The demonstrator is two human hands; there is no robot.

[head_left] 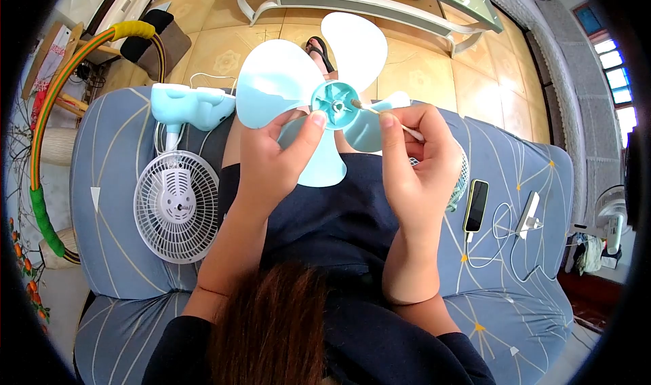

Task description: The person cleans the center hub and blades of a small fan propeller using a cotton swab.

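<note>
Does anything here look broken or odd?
The fan lies on the sofa with its spindle bare, its blades off in the left hand. The cotton swab in the right hand is browned at one end. No breakage shows.

Floor: glossy cream-yellow tiles, faint floral motif, bright glare toward right. Sofa: near, blue-grey cover, white lines, small yellow starbursts. Table: far, pale glass top, white curved frame. Stool: far left, brown, dark item on top. Grey patterned drapery: along right side. Window: far right, several panes, strong daylight. Plant: left edge, orange fruit or blossoms.
</note>
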